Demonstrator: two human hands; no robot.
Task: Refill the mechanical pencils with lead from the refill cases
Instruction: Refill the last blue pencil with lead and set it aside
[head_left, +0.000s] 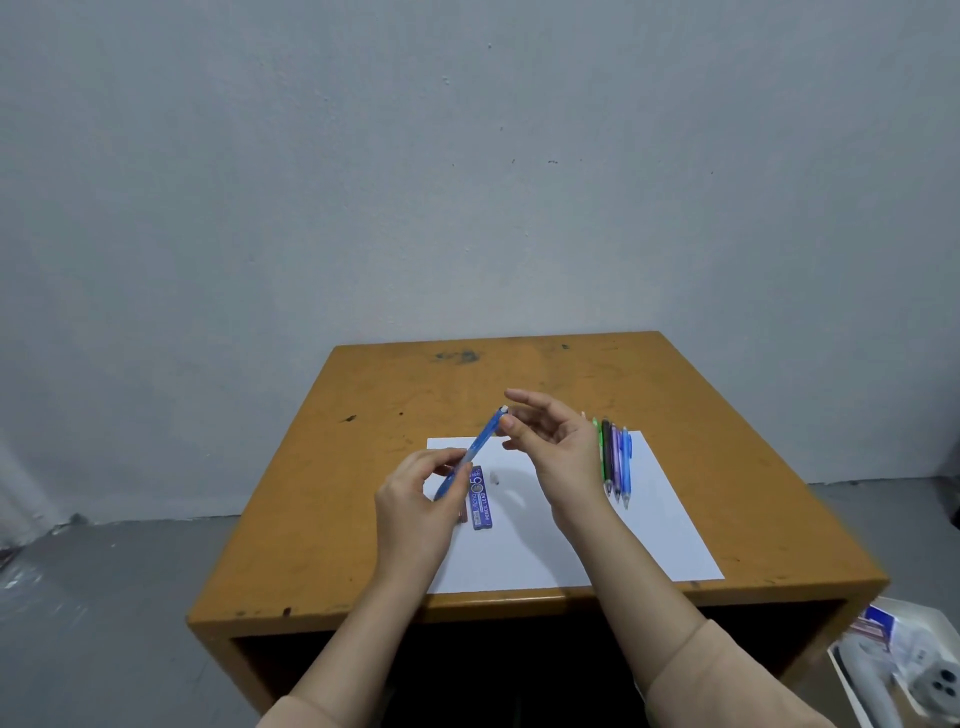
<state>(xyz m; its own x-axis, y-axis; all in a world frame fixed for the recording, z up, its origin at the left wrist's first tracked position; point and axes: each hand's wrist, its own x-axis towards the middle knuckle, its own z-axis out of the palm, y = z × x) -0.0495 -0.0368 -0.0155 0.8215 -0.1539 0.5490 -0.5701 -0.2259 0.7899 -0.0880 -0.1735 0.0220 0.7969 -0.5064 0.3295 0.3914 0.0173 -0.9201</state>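
Blue pencil (480, 441) pinched in my left hand (415, 504) mid-frame, right hand (558, 447) empty, fingers spread beside its cap end, lead case (480, 499) flat on paper (571, 519), other pencils (615, 462) lined up right, so I'd judge it's early.

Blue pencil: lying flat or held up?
Held up, tilted: the left hand grips the blue pencil by its lower half; its white top end is beside the right hand.

Bare table (363, 519) left of the white paper (649, 519); a row of pencils (615, 457) blocks its right, the lead case (481, 499) its left.
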